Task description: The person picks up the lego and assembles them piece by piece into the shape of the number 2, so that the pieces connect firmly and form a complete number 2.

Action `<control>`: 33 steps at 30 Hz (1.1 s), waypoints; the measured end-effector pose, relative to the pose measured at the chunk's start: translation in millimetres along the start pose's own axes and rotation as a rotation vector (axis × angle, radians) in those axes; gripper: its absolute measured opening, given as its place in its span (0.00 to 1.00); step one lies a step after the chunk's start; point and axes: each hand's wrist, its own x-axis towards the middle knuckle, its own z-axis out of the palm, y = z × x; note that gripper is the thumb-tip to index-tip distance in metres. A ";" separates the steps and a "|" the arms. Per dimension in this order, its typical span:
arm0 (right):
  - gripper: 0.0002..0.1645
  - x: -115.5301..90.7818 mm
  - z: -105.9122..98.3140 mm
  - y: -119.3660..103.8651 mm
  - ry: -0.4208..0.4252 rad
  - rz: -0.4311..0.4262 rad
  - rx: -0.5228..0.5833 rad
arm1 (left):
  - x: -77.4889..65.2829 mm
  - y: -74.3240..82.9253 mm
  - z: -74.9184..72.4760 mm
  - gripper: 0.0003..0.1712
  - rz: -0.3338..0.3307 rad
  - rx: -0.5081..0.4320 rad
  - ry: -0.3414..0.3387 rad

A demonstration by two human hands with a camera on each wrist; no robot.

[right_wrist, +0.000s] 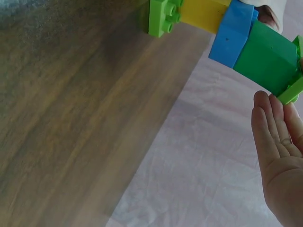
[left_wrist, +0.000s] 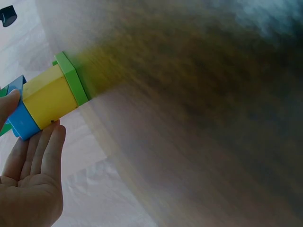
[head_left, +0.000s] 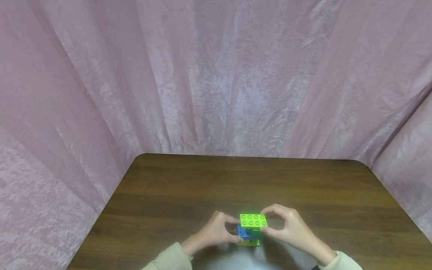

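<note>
A stack of toy building bricks stands near the front of the table, between both hands. On top is a flat light green brick (head_left: 253,221) with several studs. Under it come a dark green brick (right_wrist: 266,56), a blue brick (left_wrist: 22,118), a yellow brick (left_wrist: 51,97) and another light green brick (left_wrist: 73,80) at the bottom. My left hand (head_left: 216,229) pinches the blue brick from the left between thumb and fingers. From the right, my right hand (head_left: 293,228) pinches the top light green brick by its edge.
The brown wooden table (head_left: 189,180) has rounded far corners. Pink velvety curtains (head_left: 216,82) hang behind it and along both sides. A small black object (left_wrist: 8,15) shows at the upper left of the left wrist view.
</note>
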 end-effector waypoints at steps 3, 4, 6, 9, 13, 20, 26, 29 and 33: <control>0.20 -0.3 1.7 -0.9 0.004 0.008 -0.003 | 0.0 -0.5 0.5 0.26 0.002 -0.013 -0.002; 0.20 -0.3 2.1 -1.0 0.005 0.010 -0.005 | 0.0 -0.6 0.6 0.26 0.001 -0.014 -0.001; 0.20 -0.4 3.0 -1.0 0.006 0.012 -0.005 | 0.0 -0.8 0.6 0.27 -0.001 -0.016 0.000; 0.20 -1.0 4.1 -1.1 0.008 0.015 -0.004 | -0.2 -1.1 0.7 0.26 -0.002 -0.017 0.001; 0.20 -1.9 4.9 -1.0 0.004 0.016 -0.008 | -0.6 -1.0 0.9 0.26 0.002 -0.001 0.002; 0.23 1.1 3.1 4.9 -0.016 -0.127 0.002 | -0.8 -1.3 1.4 0.26 -0.004 0.003 0.002; 0.24 2.2 1.0 8.7 -0.032 -0.212 0.008 | -0.1 -0.6 2.1 0.26 -0.006 0.005 0.001; 0.24 2.0 0.1 9.1 -0.035 -0.217 0.002 | 0.4 -0.2 2.0 0.27 -0.009 0.007 0.004; 0.24 2.3 0.1 9.3 -0.045 -0.221 0.008 | 0.5 0.0 1.3 0.27 -0.007 0.023 0.010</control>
